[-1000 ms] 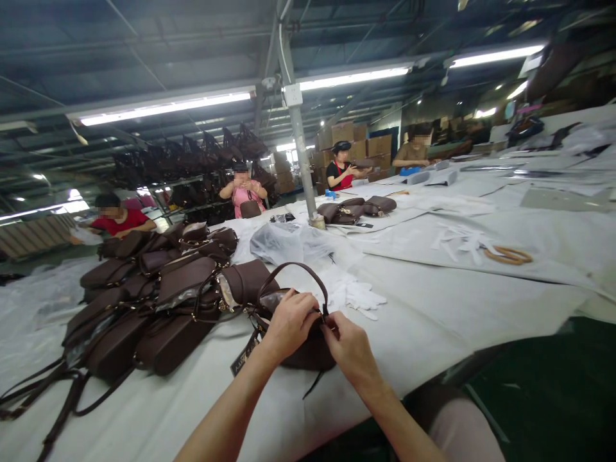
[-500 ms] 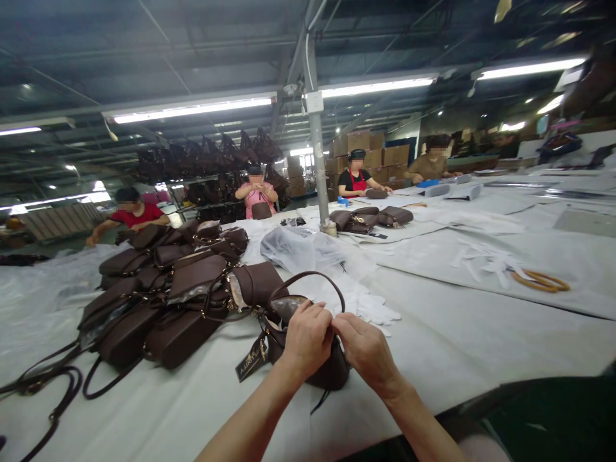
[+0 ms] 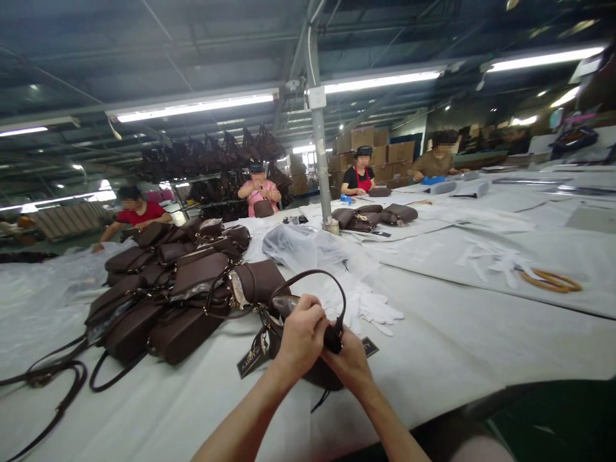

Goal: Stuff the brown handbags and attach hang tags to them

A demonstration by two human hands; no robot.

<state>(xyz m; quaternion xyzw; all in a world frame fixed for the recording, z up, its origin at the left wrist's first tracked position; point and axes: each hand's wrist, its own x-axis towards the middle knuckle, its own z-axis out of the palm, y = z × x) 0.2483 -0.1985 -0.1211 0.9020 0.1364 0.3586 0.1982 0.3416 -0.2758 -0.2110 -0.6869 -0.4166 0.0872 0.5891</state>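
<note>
A dark brown handbag (image 3: 321, 378) stands on the white-covered table in front of me, its handle (image 3: 315, 272) arched up and its mouth partly open. My left hand (image 3: 301, 337) is closed at the bag's upper edge, fingertips bent inward. My right hand (image 3: 350, 360) grips the bag's right side, its fingers partly hidden behind a dark flap or strap end (image 3: 333, 337). A black paper tag (image 3: 251, 360) with gold lettering hangs at the left, and another dark tag (image 3: 370, 347) shows beyond my right hand.
Many brown handbags (image 3: 185, 327) are piled at the left, straps trailing over the table. White gloves (image 3: 378, 309) and a clear plastic bag (image 3: 303, 244) lie behind my hands. Yellow-handled scissors (image 3: 551, 280) rest at the right. A post (image 3: 321, 160) rises mid-table; several co-workers sit beyond.
My right hand has moved down and left around the bag's side, and a dark flap or strap end now shows between my hands. A second tag has come into sight at the right.
</note>
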